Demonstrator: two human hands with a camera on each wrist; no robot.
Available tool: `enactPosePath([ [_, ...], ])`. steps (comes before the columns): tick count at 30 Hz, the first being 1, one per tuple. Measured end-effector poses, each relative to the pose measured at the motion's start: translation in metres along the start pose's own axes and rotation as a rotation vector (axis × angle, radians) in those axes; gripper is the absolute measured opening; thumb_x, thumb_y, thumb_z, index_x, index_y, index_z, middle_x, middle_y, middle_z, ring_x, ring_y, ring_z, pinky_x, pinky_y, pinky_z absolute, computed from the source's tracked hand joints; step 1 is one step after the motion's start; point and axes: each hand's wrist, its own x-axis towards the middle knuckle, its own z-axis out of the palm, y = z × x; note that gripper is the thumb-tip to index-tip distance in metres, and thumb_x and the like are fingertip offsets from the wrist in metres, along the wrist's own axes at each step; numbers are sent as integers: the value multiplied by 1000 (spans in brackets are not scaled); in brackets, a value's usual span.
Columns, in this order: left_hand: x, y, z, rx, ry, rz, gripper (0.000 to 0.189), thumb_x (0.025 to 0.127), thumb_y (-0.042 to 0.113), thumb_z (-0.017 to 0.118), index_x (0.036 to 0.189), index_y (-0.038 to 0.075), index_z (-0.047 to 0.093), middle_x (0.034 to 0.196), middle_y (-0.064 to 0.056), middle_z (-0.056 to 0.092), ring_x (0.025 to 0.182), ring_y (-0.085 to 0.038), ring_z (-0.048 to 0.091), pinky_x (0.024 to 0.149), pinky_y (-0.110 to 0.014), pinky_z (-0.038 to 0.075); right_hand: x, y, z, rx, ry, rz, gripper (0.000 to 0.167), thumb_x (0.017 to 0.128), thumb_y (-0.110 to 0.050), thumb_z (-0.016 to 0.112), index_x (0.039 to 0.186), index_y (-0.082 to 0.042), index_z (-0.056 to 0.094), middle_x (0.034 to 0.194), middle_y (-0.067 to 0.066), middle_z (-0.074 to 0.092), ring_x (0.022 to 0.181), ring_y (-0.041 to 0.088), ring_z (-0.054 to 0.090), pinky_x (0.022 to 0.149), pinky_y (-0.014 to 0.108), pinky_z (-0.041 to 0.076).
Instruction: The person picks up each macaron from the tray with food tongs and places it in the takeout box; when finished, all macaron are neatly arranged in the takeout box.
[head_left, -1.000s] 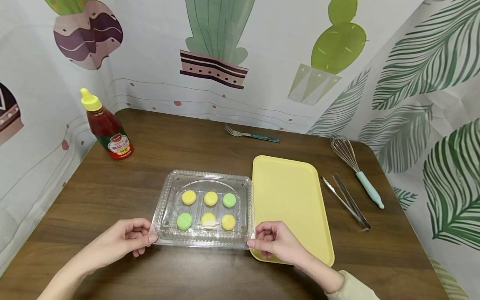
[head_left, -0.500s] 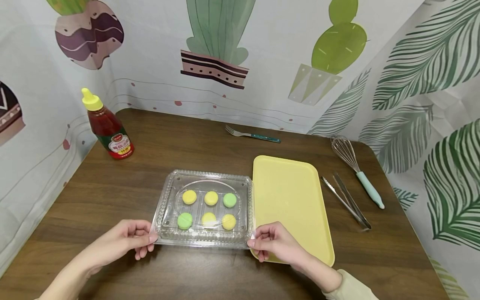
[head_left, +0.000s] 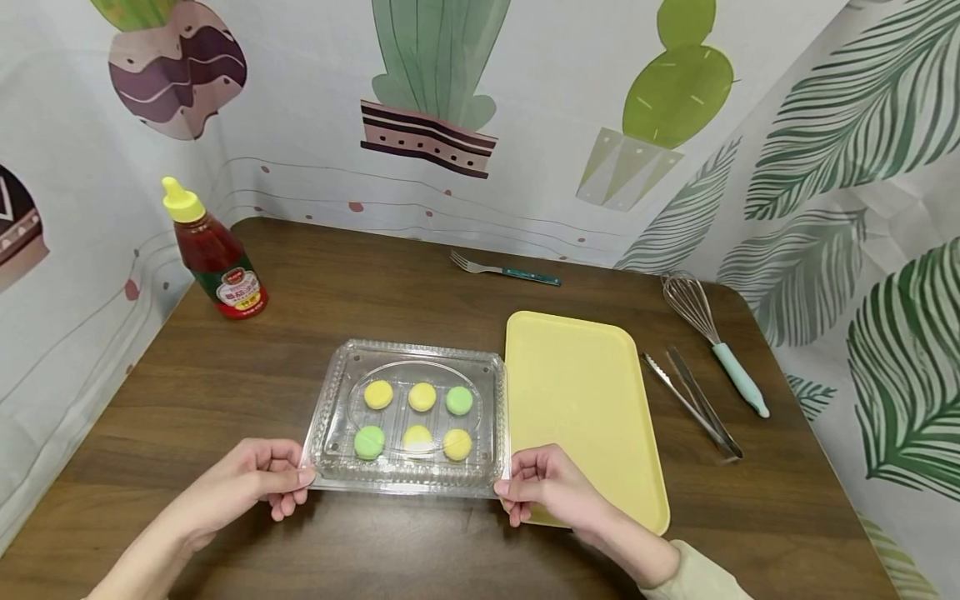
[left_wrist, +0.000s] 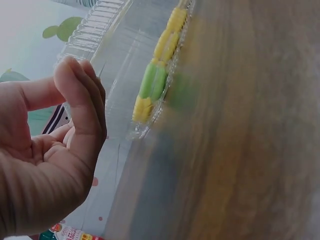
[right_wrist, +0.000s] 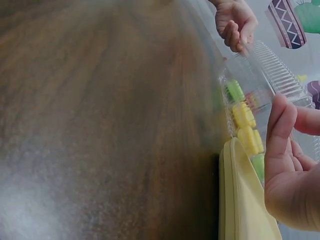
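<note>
A clear plastic box (head_left: 337,417) with a ribbed lid sits in front of me, several yellow and green macarons (head_left: 422,397) visible through it in two rows. My left hand (head_left: 258,479) pinches its near left corner between thumb and fingers. At the near right corner my right hand (head_left: 551,487) pinches the rim the same way, above the yellow tray's left edge. In the left wrist view the macarons (left_wrist: 153,80) show side-on, low in the box. The right wrist view has both hands at the lid's rim, with the tray (right_wrist: 240,195) beside the box.
Directly right of the box lies the yellow tray (head_left: 581,392). Metal tongs (head_left: 693,404) and a whisk (head_left: 712,342) with a pale green handle lie farther right. A fork (head_left: 504,268) lies at the back, and a ketchup bottle (head_left: 221,258) stands at the back left.
</note>
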Motion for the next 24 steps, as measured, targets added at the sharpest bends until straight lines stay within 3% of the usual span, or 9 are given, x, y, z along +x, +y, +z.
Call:
enactPosePath([
  [14, -1, -1, 0, 0, -1, -6, 22, 98, 7, 60, 88, -12, 55, 74, -4, 63, 61, -10, 58, 55, -27, 52, -2, -1, 3, 25, 17, 18, 34, 92, -9, 68, 83, 20, 53, 66, 3, 64, 55, 10, 61, 54, 19, 49],
  [24, -4, 3, -17, 82, -139, -15, 22, 105, 9, 50, 103, -10, 59, 78, -20, 62, 64, -13, 60, 57, -28, 53, -7, -4, -4, 8, -27, 24, 31, 95, -11, 67, 90, 18, 59, 72, 11, 66, 60, 11, 64, 59, 24, 55],
])
